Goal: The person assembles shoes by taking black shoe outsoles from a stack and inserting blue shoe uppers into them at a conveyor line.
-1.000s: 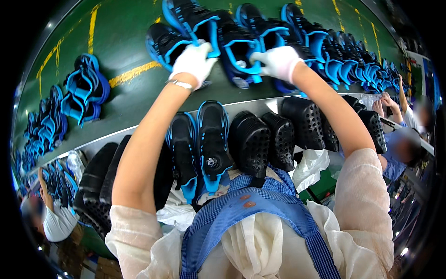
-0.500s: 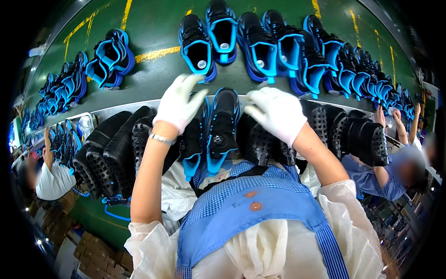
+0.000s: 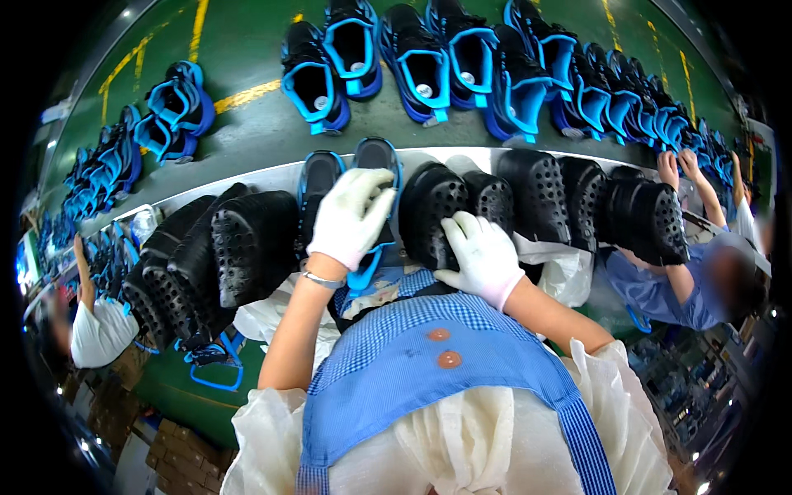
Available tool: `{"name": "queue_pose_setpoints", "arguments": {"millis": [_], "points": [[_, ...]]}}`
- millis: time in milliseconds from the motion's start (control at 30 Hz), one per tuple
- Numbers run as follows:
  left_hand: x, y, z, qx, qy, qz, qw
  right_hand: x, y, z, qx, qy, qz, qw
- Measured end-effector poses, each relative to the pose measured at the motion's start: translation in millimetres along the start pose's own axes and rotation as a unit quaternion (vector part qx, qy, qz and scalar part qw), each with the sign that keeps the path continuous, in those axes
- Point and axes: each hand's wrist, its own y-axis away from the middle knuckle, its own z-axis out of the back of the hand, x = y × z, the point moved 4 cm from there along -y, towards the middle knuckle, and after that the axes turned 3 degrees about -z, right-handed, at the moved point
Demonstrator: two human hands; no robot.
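My left hand [image 3: 351, 216], in a white glove, lies over a black shoe with blue trim [image 3: 375, 158] standing in the near row, fingers curled around it. A matching shoe [image 3: 318, 180] stands just left of it. My right hand [image 3: 483, 257], also gloved, grips the lower edge of a black perforated shoe [image 3: 431, 202] right beside the blue-trimmed pair. Both shoes lean against the grey ledge [image 3: 247, 177] in front of me. My blue checked apron [image 3: 429, 363] fills the lower middle.
Beyond the ledge a green belt [image 3: 247, 132] carries a row of black-and-blue shoes [image 3: 412, 62]. More black perforated shoes [image 3: 544, 194] line the ledge on both sides. One person works at the right [image 3: 676, 272], another at the left [image 3: 95, 322]. White plastic bags [image 3: 569, 272] lie below.
Both hands have drawn back from the shoes on the green belt to the near row. The left has settled on the blue-trimmed shoe, the right on the perforated one.
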Motion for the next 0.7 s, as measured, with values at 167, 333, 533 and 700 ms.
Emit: {"name": "queue_pose_setpoints", "arguments": {"millis": [167, 333, 533, 700], "points": [[-6, -2, -5, 0.023, 0.007, 0.015, 1.000, -7, 2, 11, 0.006, -0.055, 0.043, 0.998], [-4, 0, -13, -0.017, 0.150, 0.077, 0.985, -1, 9, 66, -0.010, -0.157, 0.035, 0.987], [-36, -11, -12, 0.150, 0.671, 0.251, 0.681, 38, -18, 110, -0.054, -0.182, 0.112, 0.976], [-3, -44, 33, -0.128, 0.487, 0.135, 0.854, 45, -70, 87, -0.036, -0.238, -0.004, 0.970]]}}
